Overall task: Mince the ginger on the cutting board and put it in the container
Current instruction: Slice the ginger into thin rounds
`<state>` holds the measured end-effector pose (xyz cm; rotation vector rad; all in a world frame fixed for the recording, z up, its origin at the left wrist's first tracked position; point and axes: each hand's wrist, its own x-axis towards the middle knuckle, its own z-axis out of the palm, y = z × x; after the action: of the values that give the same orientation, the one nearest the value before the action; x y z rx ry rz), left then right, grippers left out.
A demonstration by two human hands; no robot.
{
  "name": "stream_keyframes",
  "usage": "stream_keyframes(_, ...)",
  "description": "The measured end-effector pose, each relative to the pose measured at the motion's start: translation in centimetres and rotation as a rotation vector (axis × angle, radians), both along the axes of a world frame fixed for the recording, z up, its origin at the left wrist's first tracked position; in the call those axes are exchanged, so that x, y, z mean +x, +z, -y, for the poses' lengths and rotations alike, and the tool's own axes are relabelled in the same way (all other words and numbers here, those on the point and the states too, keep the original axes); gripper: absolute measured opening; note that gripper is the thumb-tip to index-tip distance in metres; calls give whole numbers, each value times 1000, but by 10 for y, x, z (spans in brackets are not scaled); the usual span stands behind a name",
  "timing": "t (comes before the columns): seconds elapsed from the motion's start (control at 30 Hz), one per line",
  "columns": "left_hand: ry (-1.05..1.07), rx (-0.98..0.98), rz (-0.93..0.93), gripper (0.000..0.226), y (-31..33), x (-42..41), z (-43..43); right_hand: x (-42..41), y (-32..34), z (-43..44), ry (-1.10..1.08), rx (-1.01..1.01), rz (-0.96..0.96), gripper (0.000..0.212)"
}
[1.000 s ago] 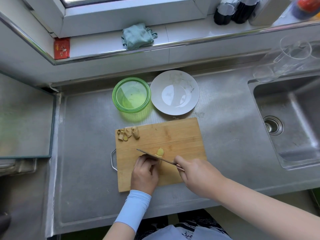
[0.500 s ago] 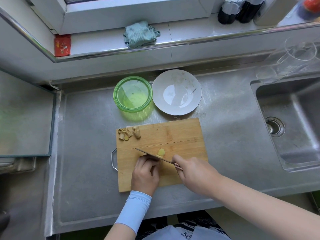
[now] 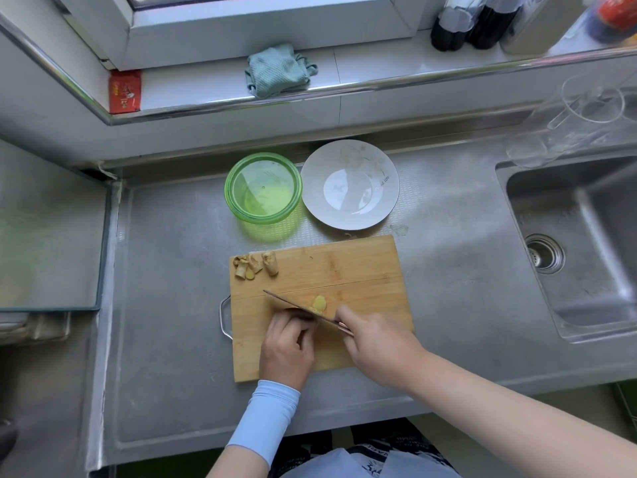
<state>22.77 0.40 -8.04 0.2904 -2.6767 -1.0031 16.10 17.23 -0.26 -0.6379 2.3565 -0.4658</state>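
The right hand (image 3: 379, 350) grips a knife (image 3: 293, 305) on the cutting board (image 3: 344, 267), blade between a ginger slice (image 3: 319, 302) and the curled left hand (image 3: 287, 346); ginger scraps (image 3: 255, 265) lie at its far-left corner.

Grey stainless-steel counter (image 3: 165, 270) with sunken steel sink (image 3: 586, 215) at right; white tiled sill (image 3: 379, 67) behind, under white window frame (image 3: 262, 25), lit by daylight.

A white plate (image 3: 350, 184) sits well left of the steel sink (image 3: 593, 215); a clear jug (image 3: 568, 132) lies just behind the sink. Dark bottles (image 3: 472, 25) stand farther behind it; a teal cloth (image 3: 279, 70) and red packet (image 3: 124, 92) lie far to its back-left.
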Motion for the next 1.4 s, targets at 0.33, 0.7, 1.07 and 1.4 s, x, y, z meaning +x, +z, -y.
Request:
stream_keyframes(0.33, 12, -11, 20, 29, -3, 1, 0, 11, 7, -20, 34, 18, -62, 12)
stream_keyframes(0.7, -2, 10, 24, 26, -1, 1, 0, 9, 5, -27, 59, 36, -59, 4)
stream_keyframes(1.07, -8, 20, -11, 14, -4, 1, 2, -2, 8, -24, 64, 64, 6, 6)
stream_keyframes(1.4, 6, 29, -26, 9, -7, 1, 2, -4, 2, -17, 68, 54, 16, 5)
